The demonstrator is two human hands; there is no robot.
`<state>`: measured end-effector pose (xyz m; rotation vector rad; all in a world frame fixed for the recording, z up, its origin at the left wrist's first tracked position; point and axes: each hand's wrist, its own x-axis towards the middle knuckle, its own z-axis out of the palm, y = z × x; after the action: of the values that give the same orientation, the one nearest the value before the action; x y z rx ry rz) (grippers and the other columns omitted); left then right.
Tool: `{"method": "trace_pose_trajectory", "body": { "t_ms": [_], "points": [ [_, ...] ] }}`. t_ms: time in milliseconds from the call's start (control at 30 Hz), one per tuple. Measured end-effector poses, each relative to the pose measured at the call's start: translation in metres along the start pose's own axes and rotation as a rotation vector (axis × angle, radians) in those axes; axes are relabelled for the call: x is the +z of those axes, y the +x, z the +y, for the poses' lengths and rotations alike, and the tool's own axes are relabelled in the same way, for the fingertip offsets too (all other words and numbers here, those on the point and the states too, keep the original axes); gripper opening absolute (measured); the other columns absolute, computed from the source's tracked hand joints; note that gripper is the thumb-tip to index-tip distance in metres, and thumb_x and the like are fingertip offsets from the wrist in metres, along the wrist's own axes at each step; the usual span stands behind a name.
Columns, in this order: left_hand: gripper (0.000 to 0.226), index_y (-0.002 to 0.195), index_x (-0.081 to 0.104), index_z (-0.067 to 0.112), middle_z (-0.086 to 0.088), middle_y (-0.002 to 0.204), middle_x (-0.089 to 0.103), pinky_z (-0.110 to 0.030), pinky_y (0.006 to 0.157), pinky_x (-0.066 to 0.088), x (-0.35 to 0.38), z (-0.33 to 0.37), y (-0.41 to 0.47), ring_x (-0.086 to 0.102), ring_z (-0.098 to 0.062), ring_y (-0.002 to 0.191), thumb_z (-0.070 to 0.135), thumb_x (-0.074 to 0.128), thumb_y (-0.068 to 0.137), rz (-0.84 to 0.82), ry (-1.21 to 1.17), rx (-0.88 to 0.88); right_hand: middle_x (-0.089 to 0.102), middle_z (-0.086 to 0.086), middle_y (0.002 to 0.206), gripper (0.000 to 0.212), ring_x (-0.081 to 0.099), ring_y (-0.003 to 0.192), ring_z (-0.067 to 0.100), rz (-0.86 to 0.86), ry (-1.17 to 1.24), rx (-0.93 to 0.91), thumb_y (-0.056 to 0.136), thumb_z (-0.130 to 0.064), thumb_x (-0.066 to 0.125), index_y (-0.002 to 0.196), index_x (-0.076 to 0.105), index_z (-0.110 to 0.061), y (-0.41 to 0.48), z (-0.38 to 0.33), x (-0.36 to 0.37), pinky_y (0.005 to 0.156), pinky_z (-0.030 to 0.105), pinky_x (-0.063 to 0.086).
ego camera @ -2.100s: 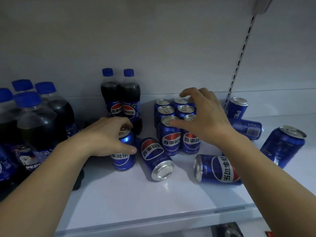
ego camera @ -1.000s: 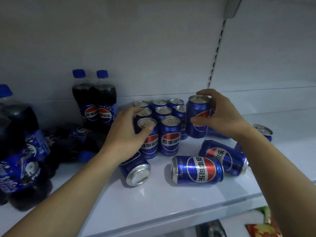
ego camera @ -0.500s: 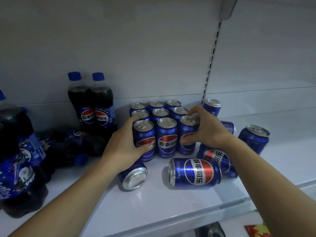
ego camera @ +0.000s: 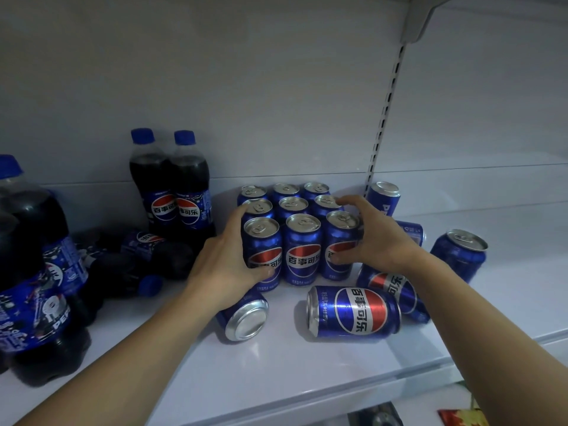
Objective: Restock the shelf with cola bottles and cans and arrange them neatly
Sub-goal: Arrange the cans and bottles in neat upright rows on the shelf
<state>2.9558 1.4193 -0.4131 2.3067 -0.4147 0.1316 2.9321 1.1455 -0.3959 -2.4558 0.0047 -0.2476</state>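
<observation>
Head view: left grip (ego camera: 224, 272) clasps front-left can (ego camera: 262, 238), right grip (ego camera: 378, 241) front-right can (ego camera: 341, 230), among nine upright cans (ego camera: 293, 206).

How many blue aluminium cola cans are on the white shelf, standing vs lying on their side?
Standing blue cola cans in the packed block: 9
Standing blue cola cans apart from it: 2
Blue cola cans lying on their side: 4
Total: 15

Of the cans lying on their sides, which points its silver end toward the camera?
The can beside the left hand, at the front left; the others lie crosswise, showing their sides.
</observation>
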Motion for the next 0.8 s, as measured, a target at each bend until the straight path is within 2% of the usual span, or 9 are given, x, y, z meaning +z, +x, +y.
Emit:
{"method": "trace_pose_trajectory", "body": {
  "t_ms": [100, 200, 267, 333, 433, 533, 667, 800],
  "points": [
    [0.116, 0.153, 0.016, 0.043, 0.007, 0.141, 0.058, -0.04, 0.102, 0.053, -0.0007, -0.0005, -0.0008, 0.061, -0.015, 0.122, 0.03, 0.092, 0.067, 0.006, 0.011, 0.014, 0.063, -0.015, 0.109, 0.103, 0.063, 0.096, 0.005, -0.007, 0.014, 0.014, 0.064, -0.027, 0.095, 0.143, 0.032, -0.041, 0.001, 0.0013, 0.0012, 0.073, 0.015, 0.047],
    [0.116, 0.152, 0.018, 0.037, 0.004, 0.145, 0.053, -0.032, 0.1, 0.049, 0.0008, 0.0008, 0.0003, 0.058, -0.017, 0.125, 0.032, 0.094, 0.064, 0.025, 0.04, 0.001, 0.061, -0.012, 0.124, 0.113, 0.062, 0.109, 0.011, -0.059, 0.069, 0.066, 0.061, -0.028, 0.096, 0.151, 0.027, -0.031, 0.0023, 0.0019, 0.0039, 0.094, 0.029, 0.051],
    [0.105, 0.147, 0.031, 0.029, 0.005, 0.142, 0.056, -0.029, 0.097, 0.048, 0.0019, 0.0007, 0.003, 0.059, -0.017, 0.123, 0.036, 0.094, 0.063, 0.011, 0.067, -0.03, 0.061, -0.013, 0.127, 0.112, 0.062, 0.113, 0.012, -0.083, 0.085, 0.088, 0.06, -0.025, 0.096, 0.151, 0.031, -0.027, 0.0035, 0.0017, 0.0049, 0.1, 0.037, 0.052],
    [0.091, 0.137, 0.045, 0.026, 0.005, 0.133, 0.064, -0.031, 0.094, 0.052, 0.0017, 0.0003, 0.0059, 0.063, -0.016, 0.115, 0.038, 0.094, 0.061, -0.006, 0.095, -0.051, 0.062, -0.013, 0.125, 0.108, 0.062, 0.112, 0.011, -0.089, 0.093, 0.093, 0.06, -0.022, 0.096, 0.149, 0.035, -0.025, 0.0052, 0.0007, 0.0051, 0.101, 0.04, 0.053],
    [0.079, 0.129, 0.054, 0.023, 0.003, 0.126, 0.067, -0.031, 0.091, 0.053, -0.0005, 0.0021, 0.0063, 0.065, -0.016, 0.109, 0.037, 0.094, 0.062, -0.014, 0.125, -0.059, 0.06, -0.013, 0.123, 0.109, 0.061, 0.113, 0.013, -0.086, 0.078, 0.104, 0.059, -0.021, 0.096, 0.149, 0.034, -0.024, 0.0072, -0.0007, 0.0049, 0.098, 0.037, 0.053],
    [0.076, 0.128, 0.054, 0.023, 0.003, 0.126, 0.066, -0.03, 0.091, 0.053, -0.0006, 0.0038, 0.0049, 0.065, -0.016, 0.11, 0.035, 0.093, 0.064, -0.017, 0.134, -0.054, 0.059, -0.014, 0.12, 0.11, 0.061, 0.112, 0.013, -0.08, 0.075, 0.106, 0.058, -0.021, 0.097, 0.149, 0.034, -0.025, 0.0079, -0.0013, 0.0049, 0.095, 0.033, 0.052],
    [0.077, 0.129, 0.054, 0.023, 0.003, 0.128, 0.066, -0.031, 0.092, 0.053, -0.0012, 0.0042, 0.0035, 0.065, -0.016, 0.111, 0.034, 0.093, 0.064, -0.021, 0.124, -0.063, 0.061, -0.013, 0.124, 0.112, 0.062, 0.114, 0.014, -0.075, 0.082, 0.105, 0.057, -0.022, 0.097, 0.15, 0.034, -0.025, 0.0071, -0.0017, 0.0061, 0.101, 0.04, 0.052],
    [0.081, 0.13, 0.053, 0.022, 0.003, 0.129, 0.065, -0.029, 0.09, 0.052, -0.0024, 0.0054, 0.0012, 0.064, -0.016, 0.111, 0.036, 0.094, 0.062, -0.018, 0.124, -0.071, 0.057, -0.014, 0.123, 0.123, 0.058, 0.118, 0.014, -0.087, 0.073, 0.104, 0.057, -0.029, 0.097, 0.155, 0.022, -0.028, 0.0026, -0.0014, 0.0031, 0.101, 0.033, 0.048]
  ]
}}
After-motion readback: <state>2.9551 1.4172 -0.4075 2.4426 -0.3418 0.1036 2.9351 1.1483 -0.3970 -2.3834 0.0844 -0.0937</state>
